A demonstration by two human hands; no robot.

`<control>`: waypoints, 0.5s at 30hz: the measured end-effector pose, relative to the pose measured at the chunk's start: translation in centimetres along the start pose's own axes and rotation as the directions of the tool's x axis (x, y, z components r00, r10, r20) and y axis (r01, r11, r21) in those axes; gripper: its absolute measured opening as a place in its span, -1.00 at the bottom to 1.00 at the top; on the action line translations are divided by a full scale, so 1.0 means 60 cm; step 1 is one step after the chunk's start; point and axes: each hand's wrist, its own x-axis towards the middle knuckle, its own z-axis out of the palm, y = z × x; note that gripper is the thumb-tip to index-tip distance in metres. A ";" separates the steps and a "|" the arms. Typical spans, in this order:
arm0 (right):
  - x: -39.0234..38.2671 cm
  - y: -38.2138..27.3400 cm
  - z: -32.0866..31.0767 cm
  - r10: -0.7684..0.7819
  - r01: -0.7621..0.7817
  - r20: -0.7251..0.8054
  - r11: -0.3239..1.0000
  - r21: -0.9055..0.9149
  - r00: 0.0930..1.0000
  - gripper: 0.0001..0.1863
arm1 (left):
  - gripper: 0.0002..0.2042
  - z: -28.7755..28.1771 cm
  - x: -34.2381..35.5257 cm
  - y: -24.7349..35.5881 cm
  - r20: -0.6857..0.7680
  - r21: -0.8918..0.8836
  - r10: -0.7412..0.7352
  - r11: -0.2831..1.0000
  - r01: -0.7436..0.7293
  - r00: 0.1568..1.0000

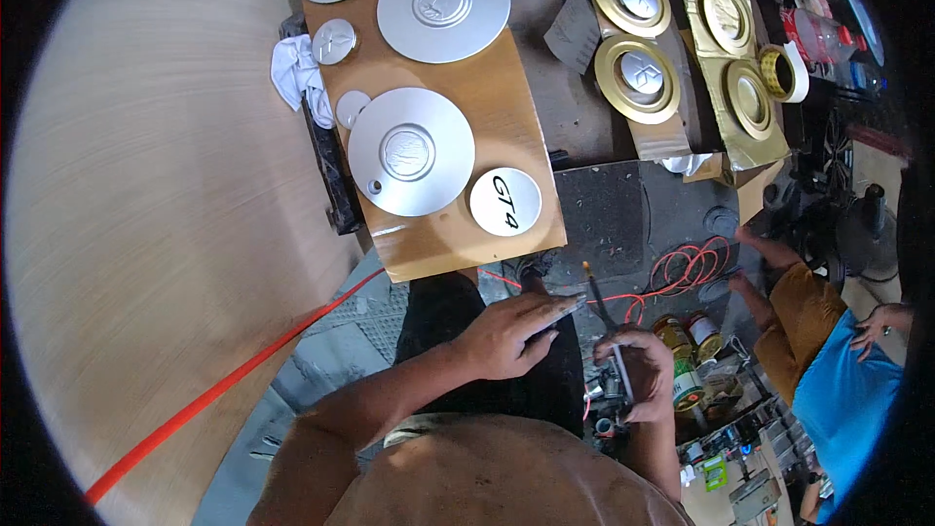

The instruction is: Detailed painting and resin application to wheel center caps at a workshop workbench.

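Note:
My right hand [638, 367], at the lower right of my lap, is closed around a slim paintbrush [600, 307] with a brownish tip pointing up and away from me. Just left of it, my left hand [511, 336] stretches its fingers toward the brush with the thumb apart; nothing shows in it. Ahead of both hands a brown board [443, 251] carries large silver discs [443, 8], [438, 170], each with a raised emblem in the middle. At the board's near right lies a white round cap [505, 202] with black lettering. Smaller silver caps [334, 41] sit along its left side.
Gold rings with silver centres [631, 0] lie on cardboard at the far right, beside a tape roll [778, 73]. A red hose [214, 395] crosses at left; orange hose coils [682, 265] lie on the floor. Paint cans [686, 385] stand at right, near another person [847, 370].

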 end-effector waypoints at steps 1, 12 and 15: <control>-0.010 0.002 -0.013 0.021 -0.022 -0.052 1.000 -0.017 0.998 -0.03 | -0.44 0.018 -0.009 -0.009 0.069 0.007 -0.073 0.997 0.073 0.995; -0.258 0.325 -0.279 0.466 -0.574 -0.693 0.813 0.091 0.550 -0.43 | -0.65 0.089 -0.212 -0.198 0.596 0.538 -0.554 0.813 0.223 0.581; -0.338 0.375 -0.307 0.563 -0.669 -0.668 0.732 0.130 0.487 -0.45 | -0.66 0.085 -0.199 -0.180 0.523 0.428 -0.587 0.808 0.405 0.618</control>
